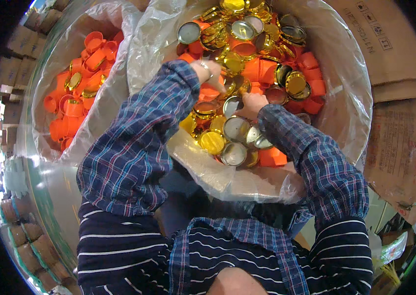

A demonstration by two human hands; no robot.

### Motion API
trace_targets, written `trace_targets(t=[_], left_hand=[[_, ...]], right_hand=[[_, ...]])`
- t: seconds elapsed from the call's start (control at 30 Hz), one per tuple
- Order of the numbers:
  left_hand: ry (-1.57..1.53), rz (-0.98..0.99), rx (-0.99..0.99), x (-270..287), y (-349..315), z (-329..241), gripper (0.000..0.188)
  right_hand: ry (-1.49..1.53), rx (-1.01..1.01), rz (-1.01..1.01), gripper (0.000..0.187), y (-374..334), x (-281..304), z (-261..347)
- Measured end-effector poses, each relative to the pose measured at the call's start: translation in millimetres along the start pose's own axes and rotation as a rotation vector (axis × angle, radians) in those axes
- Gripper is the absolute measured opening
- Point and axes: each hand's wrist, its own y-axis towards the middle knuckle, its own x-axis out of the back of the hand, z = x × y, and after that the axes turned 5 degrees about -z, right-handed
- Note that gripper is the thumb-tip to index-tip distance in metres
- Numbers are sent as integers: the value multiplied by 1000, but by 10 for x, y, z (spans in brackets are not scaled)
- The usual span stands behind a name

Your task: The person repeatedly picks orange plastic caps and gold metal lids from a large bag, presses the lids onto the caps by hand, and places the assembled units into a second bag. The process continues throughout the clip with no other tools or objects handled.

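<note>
A big clear bag (353, 93) is in front of the person, with a messy heap inside it. The left hand (210, 76) reaches down into the heap with its fingers bent, and the right hand (253, 104) curls low near it, but it is hard to see if either one grips anything, so nobody can tell. The orange cups (252, 70) lie mixed up in the heap. They look like thin plastic, so they should be light and a bit stiff, and the rim or side is a good place to hold. The shiny lids (212, 142) are flatter and lie among the cups, with one gray lid (232, 105) right by the right hand. They look like thin metal, probably light and slippery, might dent, and are best pinched by the edge
</note>
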Motion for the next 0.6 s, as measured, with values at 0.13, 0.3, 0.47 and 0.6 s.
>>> trace_targets(t=[0.13, 0.3, 0.47, 0.6], left_hand=[[-43, 42, -2, -304, 113, 54, 92], [16, 74, -44, -110, -114, -87, 105], [-354, -277, 7, 374, -800, -383, 83], [-1246, -728, 34, 515, -1553, -871, 66]], right_hand=[[-17, 155, -170, 63, 5, 11, -64], [303, 117, 52, 46, 12, 346, -179], [320, 127, -288, 31, -465, 1015, -306], [679, 177, -673, 33, -1155, 1436, -130]])
